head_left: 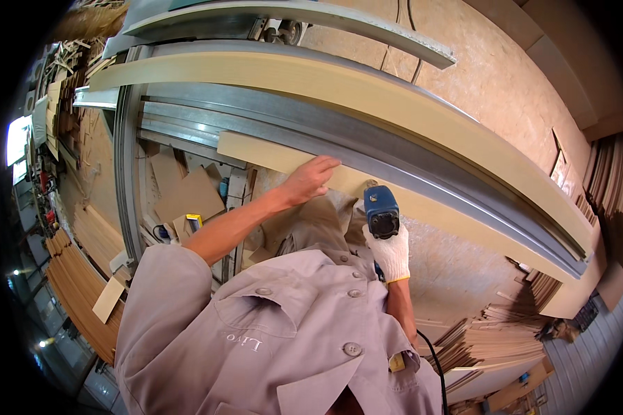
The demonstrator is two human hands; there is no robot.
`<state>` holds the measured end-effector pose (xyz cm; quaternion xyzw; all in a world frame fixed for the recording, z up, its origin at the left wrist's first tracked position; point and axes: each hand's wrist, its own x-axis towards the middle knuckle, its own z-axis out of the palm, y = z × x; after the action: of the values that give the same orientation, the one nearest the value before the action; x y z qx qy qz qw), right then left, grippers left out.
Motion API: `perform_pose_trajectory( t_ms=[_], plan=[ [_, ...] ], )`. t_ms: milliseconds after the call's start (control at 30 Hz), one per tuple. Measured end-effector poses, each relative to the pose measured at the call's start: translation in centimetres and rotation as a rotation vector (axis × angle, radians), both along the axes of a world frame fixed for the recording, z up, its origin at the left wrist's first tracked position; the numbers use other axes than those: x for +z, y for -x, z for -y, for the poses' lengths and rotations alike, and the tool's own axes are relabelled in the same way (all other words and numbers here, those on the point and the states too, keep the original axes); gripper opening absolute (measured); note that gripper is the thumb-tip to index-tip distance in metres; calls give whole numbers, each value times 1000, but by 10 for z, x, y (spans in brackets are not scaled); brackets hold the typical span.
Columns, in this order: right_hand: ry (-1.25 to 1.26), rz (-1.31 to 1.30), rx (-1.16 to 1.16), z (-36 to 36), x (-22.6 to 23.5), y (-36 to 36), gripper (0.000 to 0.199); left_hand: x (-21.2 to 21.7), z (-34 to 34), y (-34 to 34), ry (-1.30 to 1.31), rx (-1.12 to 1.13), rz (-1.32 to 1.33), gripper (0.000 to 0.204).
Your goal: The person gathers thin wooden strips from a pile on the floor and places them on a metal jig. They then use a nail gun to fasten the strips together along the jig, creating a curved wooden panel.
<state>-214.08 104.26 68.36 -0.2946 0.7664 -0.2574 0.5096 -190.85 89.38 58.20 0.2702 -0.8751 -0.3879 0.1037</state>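
A long, narrow pale-yellow board (259,151) runs across in front of me, along the near side of a grey metal table (270,114). My bare left hand (307,184) is closed over this board's near edge, its fingers bent and held together. In a white knit glove, my right hand (392,256) grips a corded blue power drill (381,206). The drill's front end points away from me and meets the near edge of the board, just right of my left hand. The glove and the drill's body hide its handle and trigger.
Beyond the metal table lies a longer pale-yellow board (291,77), and past it a metal beam (367,28). A black cable (434,360) trails by my right arm. Stacked brown panels (83,294) stand at left, with more board stacks (491,339) at right.
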Motion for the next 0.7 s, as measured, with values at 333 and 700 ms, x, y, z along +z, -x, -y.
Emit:
perform_pose_trajectory(
  t_ms=[333, 700],
  plan=[
    [111, -96, 81, 7, -5, -18, 19, -9, -1, 0, 72, -11, -34, 25],
    [80, -130, -127, -6, -11, -16, 21, -18, -1, -9, 24, 7, -33, 24]
  ],
)
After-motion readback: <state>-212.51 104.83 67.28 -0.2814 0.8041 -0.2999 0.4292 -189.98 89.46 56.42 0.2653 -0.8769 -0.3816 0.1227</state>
